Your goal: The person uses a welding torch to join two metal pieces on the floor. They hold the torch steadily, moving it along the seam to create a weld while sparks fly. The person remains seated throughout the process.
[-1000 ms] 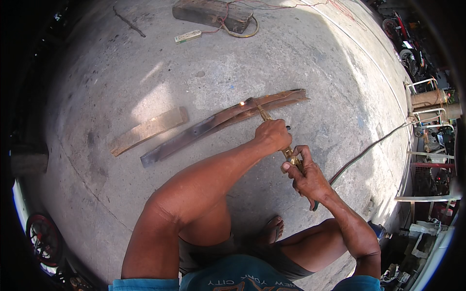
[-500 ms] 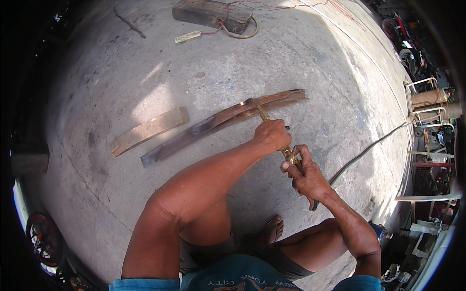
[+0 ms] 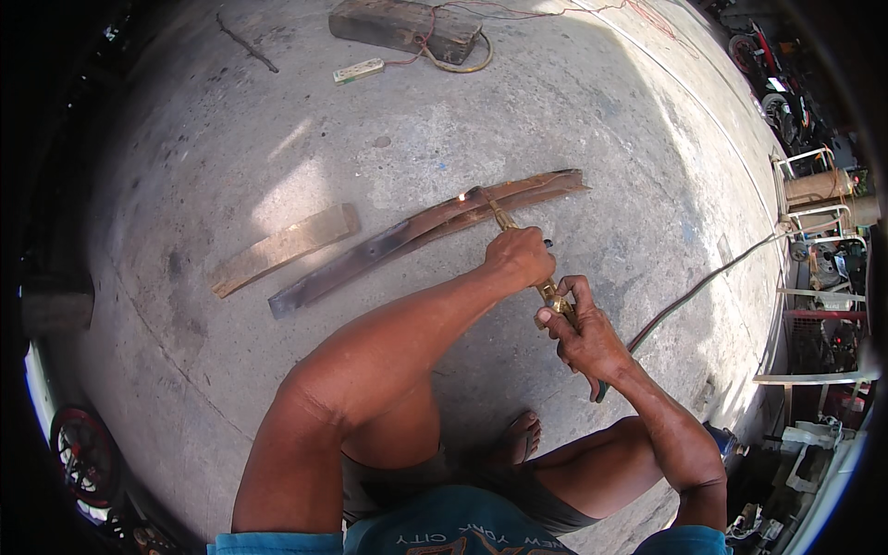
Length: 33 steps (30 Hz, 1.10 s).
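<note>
A brass cutting torch is held in both hands, its tip at a long bent strip of rusty metal on the concrete floor. A small bright glow shows on the metal just left of the tip. My left hand is closed around the torch's front tube. Farther back, my right hand grips the torch body, with thumb and forefinger at the brass valve part. A dark hose runs from behind my right hand toward the right.
A wooden block lies left of the metal. Farther off are a thick timber, a power strip with thin wires, and a stick. Gas cylinders and metal racks line the right side. A wheel stands lower left.
The glow on the metal has shifted very slightly to the right. Both hands and the torch look still.
</note>
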Each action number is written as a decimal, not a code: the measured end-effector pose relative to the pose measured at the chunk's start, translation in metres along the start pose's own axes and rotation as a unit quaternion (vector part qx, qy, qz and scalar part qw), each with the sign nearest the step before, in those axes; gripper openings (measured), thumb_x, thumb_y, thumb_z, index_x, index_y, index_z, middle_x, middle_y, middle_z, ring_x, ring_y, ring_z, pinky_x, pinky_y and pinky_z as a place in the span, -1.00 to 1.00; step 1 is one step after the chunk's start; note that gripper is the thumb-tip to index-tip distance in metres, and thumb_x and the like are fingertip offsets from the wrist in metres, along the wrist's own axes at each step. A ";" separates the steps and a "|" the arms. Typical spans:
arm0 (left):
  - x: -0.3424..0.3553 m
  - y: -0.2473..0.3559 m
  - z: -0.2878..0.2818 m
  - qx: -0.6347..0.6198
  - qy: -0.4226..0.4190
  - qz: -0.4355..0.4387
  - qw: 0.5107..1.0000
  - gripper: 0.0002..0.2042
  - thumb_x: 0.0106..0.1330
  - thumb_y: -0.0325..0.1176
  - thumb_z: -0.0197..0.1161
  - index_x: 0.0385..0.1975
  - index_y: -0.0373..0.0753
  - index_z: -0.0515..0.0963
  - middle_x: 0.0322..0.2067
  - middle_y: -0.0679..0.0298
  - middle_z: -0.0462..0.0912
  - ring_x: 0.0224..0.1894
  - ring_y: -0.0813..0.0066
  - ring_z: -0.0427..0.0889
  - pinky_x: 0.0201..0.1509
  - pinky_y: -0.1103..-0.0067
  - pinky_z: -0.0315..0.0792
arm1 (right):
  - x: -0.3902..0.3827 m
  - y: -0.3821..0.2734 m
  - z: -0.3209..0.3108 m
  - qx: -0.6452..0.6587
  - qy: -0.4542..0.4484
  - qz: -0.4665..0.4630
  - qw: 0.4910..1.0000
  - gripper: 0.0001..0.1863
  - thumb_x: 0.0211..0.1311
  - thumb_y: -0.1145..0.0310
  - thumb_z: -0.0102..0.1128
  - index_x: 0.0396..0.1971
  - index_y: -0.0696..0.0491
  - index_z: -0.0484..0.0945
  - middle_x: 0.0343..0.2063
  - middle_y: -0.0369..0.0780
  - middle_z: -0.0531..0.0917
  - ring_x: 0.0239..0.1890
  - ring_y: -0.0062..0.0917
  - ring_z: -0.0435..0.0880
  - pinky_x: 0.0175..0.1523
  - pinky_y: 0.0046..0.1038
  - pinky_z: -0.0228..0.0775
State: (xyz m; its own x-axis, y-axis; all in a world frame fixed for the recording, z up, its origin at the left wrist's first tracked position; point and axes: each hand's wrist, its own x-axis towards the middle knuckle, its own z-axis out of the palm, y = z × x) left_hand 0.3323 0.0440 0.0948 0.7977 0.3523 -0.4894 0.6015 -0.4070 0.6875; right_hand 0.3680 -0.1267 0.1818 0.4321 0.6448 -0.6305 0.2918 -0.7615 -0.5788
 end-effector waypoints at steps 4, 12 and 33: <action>0.000 0.001 0.001 0.000 0.000 0.002 1.000 -0.60 0.21 -0.18 0.25 -0.07 -0.36 0.65 -0.12 -0.09 0.74 -0.01 -0.05 0.72 0.10 0.21 0.57 | 0.001 0.006 0.001 -0.006 0.011 -0.023 1.000 -0.63 0.55 0.16 0.13 0.06 -0.09 0.14 -0.57 -0.19 0.57 -0.57 -0.50 0.52 -0.41 -0.30 0.40; 0.001 0.001 0.001 0.000 0.002 0.001 1.000 -0.61 0.21 -0.18 0.25 -0.09 -0.36 0.65 -0.13 -0.08 0.74 -0.01 -0.04 0.72 0.09 0.21 0.57 | 0.001 0.005 0.001 -0.002 0.010 -0.017 1.000 -0.62 0.56 0.16 0.13 0.08 -0.08 0.14 -0.55 -0.19 0.58 -0.56 -0.50 0.52 -0.40 -0.31 0.41; 0.002 -0.001 0.002 -0.001 0.011 0.002 1.000 -0.61 0.20 -0.18 0.26 -0.10 -0.36 0.65 -0.12 -0.08 0.74 0.00 -0.06 0.71 0.11 0.22 0.56 | -0.002 -0.004 0.000 0.011 -0.004 0.004 1.000 -0.64 0.56 0.18 0.11 0.10 -0.08 0.15 -0.57 -0.22 0.57 -0.67 -0.54 0.47 -0.53 -0.35 0.35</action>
State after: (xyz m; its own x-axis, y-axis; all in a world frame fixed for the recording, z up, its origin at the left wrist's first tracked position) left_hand 0.3333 0.0432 0.0916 0.7988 0.3687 -0.4754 0.5985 -0.4066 0.6903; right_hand 0.3664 -0.1252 0.1856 0.4272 0.6386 -0.6401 0.2683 -0.7656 -0.5847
